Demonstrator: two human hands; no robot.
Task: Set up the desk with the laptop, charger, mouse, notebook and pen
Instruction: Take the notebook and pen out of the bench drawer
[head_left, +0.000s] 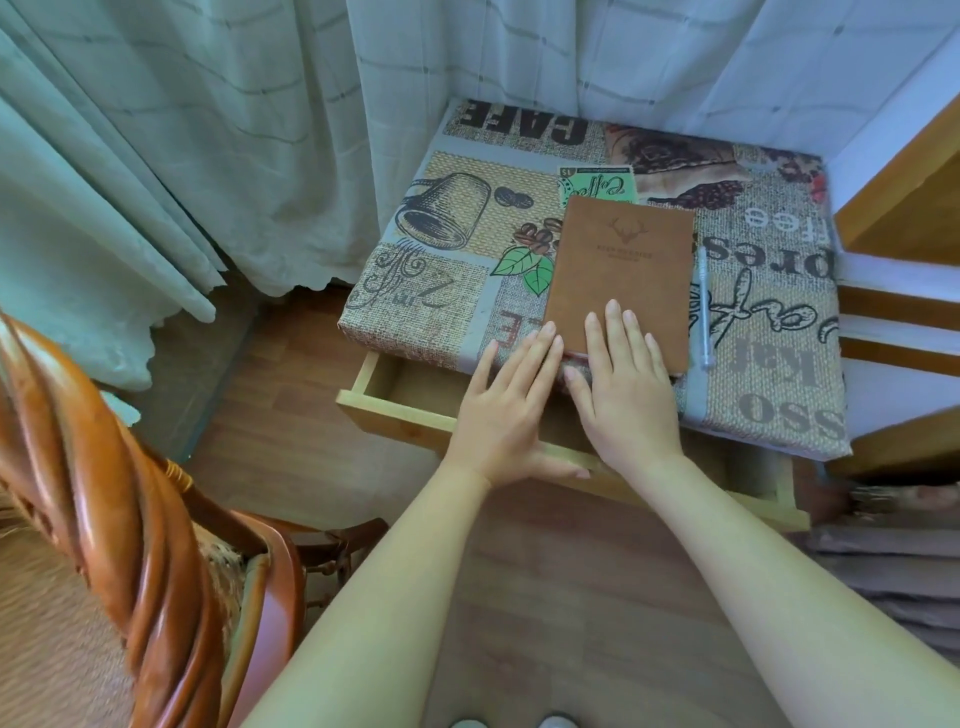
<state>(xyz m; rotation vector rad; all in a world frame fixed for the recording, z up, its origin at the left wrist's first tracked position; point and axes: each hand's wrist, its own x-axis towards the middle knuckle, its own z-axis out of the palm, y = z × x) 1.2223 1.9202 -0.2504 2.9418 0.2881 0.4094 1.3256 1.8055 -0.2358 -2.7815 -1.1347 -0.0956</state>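
Brown suede-like notebook (623, 283) lies flat on the patterned surface (457, 291), its near end close to the front edge, and a pale pen (704, 306) lies just beside its right side, roughly parallel to it. My right hand (626, 395) rests palm-down with the fingers (613, 322) spread flat on the near end of the cover, gripping nothing; my left hand (506, 410) lies flat just beside the notebook's left corner, fingers extended and together, thumb over the front of the open drawer (395, 400), holding nothing either. I judge the step in hand to be squaring up the notebook and pen, so those two items look placed. No laptop, charger or mouse shows anywhere, so most of the task appears left, and I cannot tell where those things are kept; the visible part of the drawer looks bare. Next I would lift both hands clear and look for the laptop. Room is fair: the far and left parts of the surface are open, though curtains (260, 130) hang close behind and wooden furniture (904, 208) crowds the right. The pulled-out drawer juts toward me and a chair (156, 519) stands near at left, so I would move carefully.
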